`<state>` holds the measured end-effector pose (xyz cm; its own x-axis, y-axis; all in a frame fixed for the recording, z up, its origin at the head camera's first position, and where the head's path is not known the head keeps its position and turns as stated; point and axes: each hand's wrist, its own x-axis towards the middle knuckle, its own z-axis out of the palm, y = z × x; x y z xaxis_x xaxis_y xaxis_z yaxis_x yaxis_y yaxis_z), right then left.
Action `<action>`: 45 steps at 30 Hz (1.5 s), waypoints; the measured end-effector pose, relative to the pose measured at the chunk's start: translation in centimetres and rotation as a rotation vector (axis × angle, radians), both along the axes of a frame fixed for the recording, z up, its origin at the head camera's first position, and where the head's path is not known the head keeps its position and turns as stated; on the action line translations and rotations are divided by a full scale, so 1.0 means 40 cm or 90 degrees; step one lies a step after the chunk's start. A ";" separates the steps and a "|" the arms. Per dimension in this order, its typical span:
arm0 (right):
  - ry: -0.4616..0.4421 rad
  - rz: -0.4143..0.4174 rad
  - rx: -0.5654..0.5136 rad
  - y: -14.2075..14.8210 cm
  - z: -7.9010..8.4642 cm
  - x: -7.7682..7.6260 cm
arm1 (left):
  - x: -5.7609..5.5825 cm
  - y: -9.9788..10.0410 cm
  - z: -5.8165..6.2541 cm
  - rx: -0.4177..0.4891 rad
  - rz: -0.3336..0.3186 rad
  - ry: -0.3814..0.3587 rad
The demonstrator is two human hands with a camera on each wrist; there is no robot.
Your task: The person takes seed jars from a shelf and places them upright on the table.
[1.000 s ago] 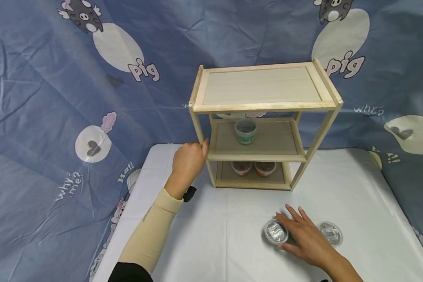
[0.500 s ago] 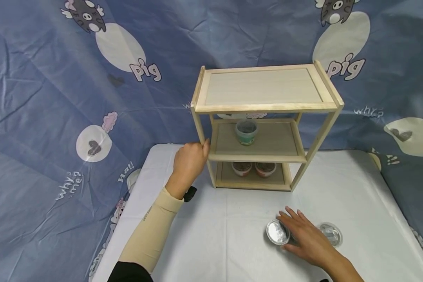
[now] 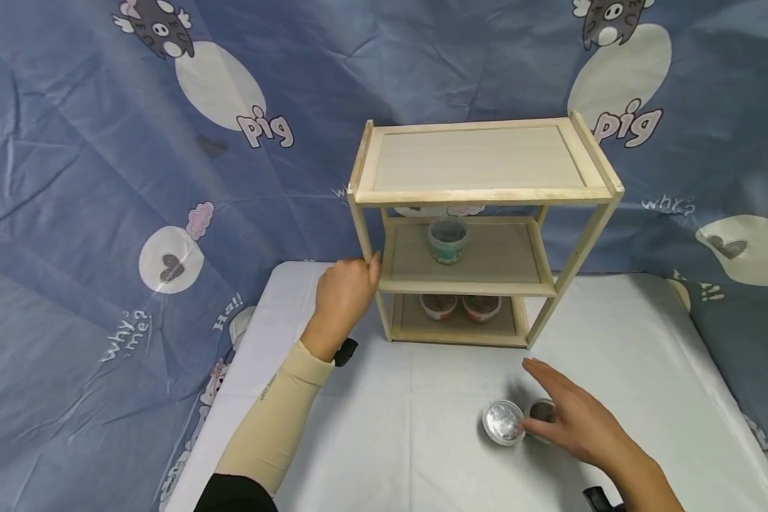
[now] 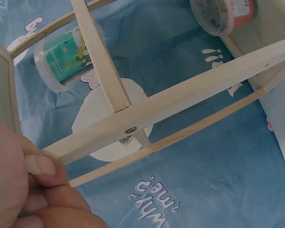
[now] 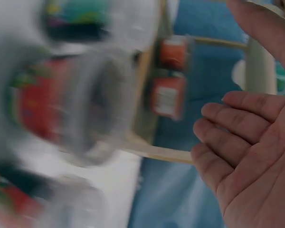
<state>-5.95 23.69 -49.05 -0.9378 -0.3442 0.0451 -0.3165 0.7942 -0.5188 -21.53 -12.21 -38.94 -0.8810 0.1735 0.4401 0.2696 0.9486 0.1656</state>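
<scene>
My left hand (image 3: 342, 299) grips the left front post of a three-tier wooden shelf (image 3: 476, 160); its curled fingers and thumb show on the wood in the left wrist view. On the white table, my right hand (image 3: 579, 423) hovers over small plastic tubs, fingers extended and holding nothing. Beside its thumb stands a silver-topped tub (image 3: 503, 422), and a dark-topped tub (image 3: 542, 411) is partly covered by the hand. In the right wrist view, blurred, are a red-labelled tub (image 5: 42, 102), a green-labelled tub (image 5: 80, 12) and another tub (image 5: 19, 202) at lower left.
A green-labelled tub (image 3: 448, 245) stands on the middle tier. Two red tubs, one left (image 3: 438, 306) and one right (image 3: 482, 307), sit on the bottom tier. A blue pig-print cloth (image 3: 307, 85) hangs behind the shelf and along the sides.
My right hand has drawn back rightward from the silver-topped tub, uncovering the dark-topped tub and now hiding the clear-topped one at right. My left hand stays on the post.
</scene>
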 end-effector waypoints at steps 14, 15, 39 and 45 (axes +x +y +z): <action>0.183 -0.082 -0.078 -0.055 0.089 -0.067 | -0.003 -0.014 -0.008 0.015 0.002 -0.001; 0.187 -0.088 -0.085 -0.061 0.094 -0.072 | -0.003 -0.015 -0.009 0.018 0.002 -0.005; 0.256 -0.123 -0.104 -0.165 0.256 -0.189 | -0.001 -0.016 -0.006 -0.005 -0.003 0.014; 0.284 -0.118 -0.106 -0.175 0.289 -0.221 | -0.004 -0.008 -0.005 -0.007 -0.005 0.008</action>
